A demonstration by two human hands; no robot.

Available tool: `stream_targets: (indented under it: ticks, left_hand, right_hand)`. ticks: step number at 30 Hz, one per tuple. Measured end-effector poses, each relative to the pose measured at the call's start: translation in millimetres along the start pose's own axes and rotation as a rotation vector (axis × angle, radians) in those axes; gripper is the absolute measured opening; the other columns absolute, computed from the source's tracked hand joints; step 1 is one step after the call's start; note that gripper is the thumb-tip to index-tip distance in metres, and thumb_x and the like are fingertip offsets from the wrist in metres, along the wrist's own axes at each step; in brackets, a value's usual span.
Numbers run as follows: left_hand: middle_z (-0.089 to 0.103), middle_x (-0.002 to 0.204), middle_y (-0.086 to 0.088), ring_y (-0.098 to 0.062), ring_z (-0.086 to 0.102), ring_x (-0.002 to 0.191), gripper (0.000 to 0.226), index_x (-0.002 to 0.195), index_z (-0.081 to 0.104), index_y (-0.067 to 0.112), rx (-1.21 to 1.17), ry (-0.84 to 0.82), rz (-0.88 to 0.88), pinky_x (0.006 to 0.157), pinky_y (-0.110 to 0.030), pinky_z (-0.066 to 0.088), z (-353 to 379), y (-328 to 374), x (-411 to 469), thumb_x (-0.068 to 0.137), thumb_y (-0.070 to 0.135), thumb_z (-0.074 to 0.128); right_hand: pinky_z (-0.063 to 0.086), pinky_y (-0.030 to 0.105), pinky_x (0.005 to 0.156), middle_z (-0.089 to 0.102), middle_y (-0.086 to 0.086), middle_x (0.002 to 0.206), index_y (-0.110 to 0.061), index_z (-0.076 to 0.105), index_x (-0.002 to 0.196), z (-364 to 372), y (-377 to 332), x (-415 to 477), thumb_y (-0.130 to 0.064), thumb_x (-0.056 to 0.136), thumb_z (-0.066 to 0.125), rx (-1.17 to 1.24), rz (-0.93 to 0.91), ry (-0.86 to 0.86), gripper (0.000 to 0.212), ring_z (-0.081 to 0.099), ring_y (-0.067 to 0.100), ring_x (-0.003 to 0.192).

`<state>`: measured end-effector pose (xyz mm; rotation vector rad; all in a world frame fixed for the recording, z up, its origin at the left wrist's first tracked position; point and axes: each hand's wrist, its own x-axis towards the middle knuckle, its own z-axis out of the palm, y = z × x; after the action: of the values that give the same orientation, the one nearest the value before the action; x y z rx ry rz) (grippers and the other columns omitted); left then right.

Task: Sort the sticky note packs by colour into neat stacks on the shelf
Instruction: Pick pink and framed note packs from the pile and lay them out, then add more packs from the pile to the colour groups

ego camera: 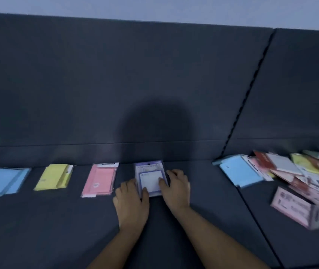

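Observation:
A purple-and-white sticky note pack [150, 176] lies flat on the dark shelf [203, 200], at the right end of a row. My left hand [131, 202] holds its left edge with the thumb on its lower part. My right hand [175, 188] holds its right edge, thumb laid on the white face. To the left lie a pink stack [100, 179], a yellow stack [54, 177] and a blue stack [3, 181], each apart from the others.
A jumbled heap of mixed packs [298, 175] covers the shelf at the right, with a light blue pack [238, 169] at its near-left edge and a pink box [298, 208] in front. A dark back panel [116, 84] rises behind the shelf.

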<state>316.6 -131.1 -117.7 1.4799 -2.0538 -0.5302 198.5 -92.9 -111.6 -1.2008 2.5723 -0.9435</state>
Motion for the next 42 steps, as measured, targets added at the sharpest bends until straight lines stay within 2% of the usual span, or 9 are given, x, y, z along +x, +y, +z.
stream_targets:
  ticks: [5, 7, 10, 16, 20, 24, 27, 34, 42]
  left_hand:
    - [0.05, 0.125, -0.015, -0.033, 0.041, 0.116, 0.035, 0.118, 0.053, 0.005, -0.086, -0.011, 0.026, 0.093, -0.042, 0.03, -4.6, 6.6, -3.2, 0.086, 0.017, 0.06]
    - [0.05, 0.126, -0.016, -0.035, 0.041, 0.118, 0.037, 0.117, 0.054, 0.003, -0.127, 0.004, 0.129, 0.097, -0.045, 0.029, -4.9, 16.8, -6.0, 0.082, 0.008, 0.063]
    - [0.054, 0.121, -0.013, -0.034, 0.045, 0.115, 0.034, 0.115, 0.056, 0.005, -0.188, 0.002, 0.337, 0.097, -0.044, 0.03, -2.4, 49.0, -9.1, 0.082, 0.009, 0.058]
    - [0.065, 0.094, 0.003, -0.021, 0.059, 0.093, 0.02, 0.098, 0.062, 0.015, -0.36, -0.347, 0.578, 0.088, -0.036, 0.04, 19.7, 138.5, -26.2, 0.082, 0.004, 0.058]
    - [0.063, 0.086, 0.006, -0.013, 0.06, 0.087, 0.011, 0.085, 0.062, 0.019, -0.533, -0.731, 0.243, 0.074, -0.021, 0.045, 50.2, 194.0, -43.0, 0.085, 0.009, 0.057]
    - [0.064, 0.081, 0.0, -0.01, 0.056, 0.07, 0.009, 0.089, 0.063, 0.014, -0.688, -0.886, -0.015, 0.062, -0.017, 0.045, 83.6, 251.7, -53.4, 0.088, 0.01, 0.054]
    - [0.061, 0.081, -0.006, -0.014, 0.055, 0.069, 0.006, 0.092, 0.057, 0.011, -0.807, -0.983, -0.262, 0.062, -0.021, 0.048, 113.3, 298.0, -62.3, 0.093, 0.015, 0.052]
    - [0.066, 0.091, -0.015, -0.027, 0.063, 0.086, 0.013, 0.094, 0.058, 0.006, -0.927, -0.87, -0.645, 0.078, -0.034, 0.051, 170.3, 353.3, -68.1, 0.087, 0.015, 0.063]
    - [0.066, 0.085, -0.021, -0.029, 0.066, 0.069, 0.028, 0.108, 0.054, -0.001, -0.971, -0.618, -0.681, 0.053, -0.031, 0.055, 183.4, 357.5, -60.5, 0.097, 0.024, 0.049]
  right_hand:
    - [0.024, 0.027, 0.111, 0.03, 0.004, 0.144, -0.011, 0.033, 0.143, -23.3, -0.3, -10.3, -0.029, 0.093, 0.051, 0.279, 0.124, -0.248, 0.056, 0.033, 0.019, 0.131]
    - [0.032, 0.014, 0.101, 0.039, 0.008, 0.138, -0.009, 0.042, 0.137, -35.9, 6.7, -22.2, -0.018, 0.091, 0.054, 0.354, 0.103, -0.259, 0.048, 0.044, 0.015, 0.121]
    - [0.035, 0.001, 0.079, 0.055, 0.013, 0.117, -0.004, 0.062, 0.113, -60.3, 26.7, -38.5, -0.002, 0.087, 0.053, 0.328, 0.002, -0.19, 0.028, 0.056, 0.014, 0.098]
    - [0.038, 0.001, 0.078, 0.063, 0.001, 0.095, -0.008, 0.068, 0.091, -136.3, 85.4, -42.4, 0.008, 0.085, 0.05, 0.404, 0.063, 0.028, 0.025, 0.056, 0.008, 0.089]
    - [0.045, 0.014, 0.076, 0.063, -0.003, 0.085, -0.019, 0.061, 0.08, -191.6, 141.2, -34.0, 0.008, 0.084, 0.049, 0.433, 0.171, 0.238, 0.029, 0.057, 0.012, 0.081]
    - [0.043, 0.019, 0.072, 0.063, -0.001, 0.084, -0.015, 0.06, 0.082, -240.6, 203.1, -16.2, 0.006, 0.086, 0.052, 0.382, 0.264, 0.288, 0.022, 0.057, 0.015, 0.081]
    - [0.043, 0.007, 0.058, 0.062, 0.0, 0.082, -0.012, 0.061, 0.085, -268.1, 245.4, 1.2, 0.005, 0.085, 0.054, 0.389, 0.326, 0.248, 0.019, 0.058, 0.009, 0.071]
    - [0.041, 0.016, 0.058, 0.066, 0.004, 0.109, -0.009, 0.061, 0.114, -290.3, 306.7, 51.1, -0.004, 0.087, 0.057, 0.223, 0.273, 0.074, 0.027, 0.064, 0.021, 0.086]
    - [0.046, 0.031, 0.087, 0.05, 0.008, 0.117, -0.015, 0.048, 0.129, -268.7, 313.7, 74.1, -0.024, 0.082, 0.065, 0.016, 0.002, -0.17, 0.051, 0.052, 0.023, 0.106]
